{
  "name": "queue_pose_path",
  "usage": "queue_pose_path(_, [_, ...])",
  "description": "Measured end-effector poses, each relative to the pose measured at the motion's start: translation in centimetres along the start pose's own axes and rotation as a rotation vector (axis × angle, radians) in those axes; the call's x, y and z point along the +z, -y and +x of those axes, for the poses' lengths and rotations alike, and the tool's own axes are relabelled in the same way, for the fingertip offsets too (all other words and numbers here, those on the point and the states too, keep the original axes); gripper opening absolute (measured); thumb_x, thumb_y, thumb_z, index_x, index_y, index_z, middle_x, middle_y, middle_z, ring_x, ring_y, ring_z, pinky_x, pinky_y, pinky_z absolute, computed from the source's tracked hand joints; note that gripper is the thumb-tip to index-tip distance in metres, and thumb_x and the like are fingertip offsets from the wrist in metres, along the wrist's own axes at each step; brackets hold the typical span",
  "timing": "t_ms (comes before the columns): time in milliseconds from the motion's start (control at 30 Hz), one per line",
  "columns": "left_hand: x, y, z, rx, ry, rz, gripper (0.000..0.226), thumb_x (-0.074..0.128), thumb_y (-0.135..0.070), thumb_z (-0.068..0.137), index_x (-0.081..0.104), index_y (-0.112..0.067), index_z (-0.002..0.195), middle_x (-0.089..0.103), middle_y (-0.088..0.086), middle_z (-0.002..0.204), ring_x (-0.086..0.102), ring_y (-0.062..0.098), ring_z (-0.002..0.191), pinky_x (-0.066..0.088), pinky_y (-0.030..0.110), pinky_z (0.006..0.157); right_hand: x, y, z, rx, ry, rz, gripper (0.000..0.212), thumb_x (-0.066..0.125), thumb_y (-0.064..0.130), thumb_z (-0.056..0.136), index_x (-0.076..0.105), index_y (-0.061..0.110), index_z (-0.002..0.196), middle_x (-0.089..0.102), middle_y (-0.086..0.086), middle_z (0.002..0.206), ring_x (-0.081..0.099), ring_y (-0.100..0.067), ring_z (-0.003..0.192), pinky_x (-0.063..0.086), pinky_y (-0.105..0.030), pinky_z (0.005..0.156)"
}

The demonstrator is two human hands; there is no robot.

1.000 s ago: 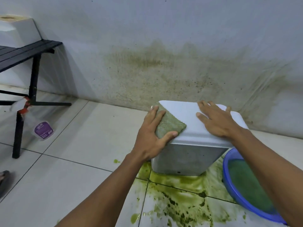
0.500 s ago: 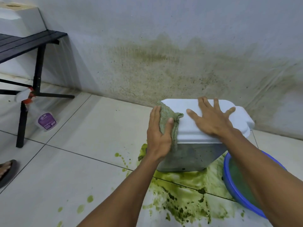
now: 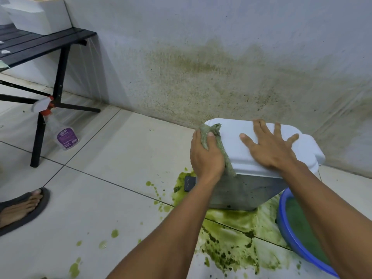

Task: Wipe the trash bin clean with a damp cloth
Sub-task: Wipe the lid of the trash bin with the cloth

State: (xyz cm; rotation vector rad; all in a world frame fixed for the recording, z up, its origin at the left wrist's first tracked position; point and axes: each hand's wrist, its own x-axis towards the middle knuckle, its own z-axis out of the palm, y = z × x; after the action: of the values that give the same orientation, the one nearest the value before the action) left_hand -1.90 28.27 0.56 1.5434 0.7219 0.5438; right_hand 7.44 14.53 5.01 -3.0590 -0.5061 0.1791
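Note:
A trash bin with a white lid (image 3: 237, 135) and a grey body (image 3: 249, 192) stands on the tiled floor by the stained wall. My left hand (image 3: 205, 156) grips a green damp cloth (image 3: 213, 129) and presses it against the lid's left edge and the bin's left side. My right hand (image 3: 269, 148) lies flat on top of the lid with fingers spread. A black pedal (image 3: 190, 184) shows at the bin's lower left, partly hidden by my left forearm.
Green liquid (image 3: 231, 244) is spilled on the floor around and in front of the bin. A blue basin (image 3: 285, 230) of green water sits at the right. A spray bottle (image 3: 62, 131) leans by a black bench (image 3: 46, 43) at the left. A sandalled foot (image 3: 20, 208) shows at the left edge.
My left hand slid the cloth from the lid's top corner down over its left edge onto the bin's side. My right hand stayed flat on the lid, fingers spreading wider.

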Motion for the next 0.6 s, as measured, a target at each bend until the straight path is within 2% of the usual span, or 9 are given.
queue_pose_path(67, [-0.3,0.0,0.9,-0.014,0.063,0.064,0.06,0.035,-0.058,0.1,0.041,-0.03,0.153,0.045,-0.005,0.158,0.038,0.019,0.146,0.031,0.047,0.121,0.2,0.2,0.1,0.018,0.0,0.001,0.079,0.007,0.072,0.095,-0.001,0.028,0.159,-0.004,0.01,0.169,-0.011,-0.033,0.155,-0.009,-0.076,0.112])
queue_pose_path(100, [-0.1,0.2,0.2,-0.004,0.053,0.07,0.059,0.036,-0.054,0.104,0.036,-0.029,0.157,0.037,-0.007,0.163,0.03,0.016,0.151,0.024,0.044,0.125,0.2,0.4,0.1,0.025,-0.003,0.002,0.078,0.007,0.072,0.095,0.0,0.027,0.159,-0.004,0.01,0.169,-0.011,-0.033,0.155,-0.009,-0.076,0.112])
queue_pose_path(167, [0.8,0.4,-3.0,0.085,-0.031,0.09,0.059,0.037,-0.046,0.108,0.025,-0.026,0.162,0.018,-0.012,0.169,0.01,0.006,0.156,0.007,0.029,0.127,0.3,0.5,0.2,0.035,-0.006,0.005,0.079,0.006,0.071,0.095,0.0,0.026,0.16,-0.005,0.01,0.169,-0.011,-0.033,0.155,-0.008,-0.076,0.111])
queue_pose_path(233, [1.7,0.8,-6.3,0.151,-0.119,0.097,0.063,0.037,-0.044,0.108,0.015,-0.025,0.163,0.003,-0.016,0.17,-0.006,-0.002,0.154,-0.005,0.017,0.122,0.4,0.5,0.3,0.038,-0.004,0.001,0.08,0.006,0.073,0.095,0.0,0.026,0.16,-0.006,0.009,0.169,-0.012,-0.033,0.155,-0.009,-0.076,0.112])
queue_pose_path(333, [2.5,1.3,-7.6,0.137,-0.133,0.073,0.065,0.035,-0.042,0.108,0.006,-0.025,0.163,-0.008,-0.016,0.17,-0.015,-0.002,0.153,-0.008,0.015,0.121,0.4,0.3,0.3,0.038,0.005,0.002,0.081,0.006,0.074,0.094,-0.001,0.026,0.16,-0.006,0.008,0.169,-0.013,-0.033,0.154,-0.009,-0.075,0.112])
queue_pose_path(400, [2.3,0.7,-6.9,0.136,-0.129,0.077,0.065,0.035,-0.043,0.108,0.009,-0.022,0.164,-0.002,-0.014,0.17,-0.011,0.0,0.154,-0.004,0.018,0.122,0.3,0.3,0.2,0.031,0.016,0.008,0.081,0.006,0.074,0.094,-0.002,0.027,0.16,-0.006,0.009,0.169,-0.013,-0.034,0.154,-0.01,-0.075,0.112])
queue_pose_path(500, [1.3,-0.6,-2.9,0.078,-0.074,0.171,0.059,0.033,-0.047,0.108,0.027,-0.023,0.161,0.021,-0.009,0.169,0.012,0.012,0.156,0.013,0.032,0.125,0.3,0.3,0.3,0.034,0.02,0.006,0.081,0.005,0.074,0.094,-0.003,0.027,0.16,-0.007,0.009,0.169,-0.014,-0.034,0.154,-0.011,-0.075,0.112])
queue_pose_path(600, [-0.7,-1.5,2.9,0.016,0.247,0.175,0.057,0.038,-0.047,0.107,0.031,-0.026,0.159,0.027,-0.008,0.167,0.025,0.018,0.153,0.019,0.038,0.124,0.2,0.3,0.6,0.077,0.033,0.012,0.083,0.004,0.074,0.093,-0.005,0.026,0.16,-0.009,0.009,0.169,-0.016,-0.035,0.154,-0.01,-0.077,0.11])
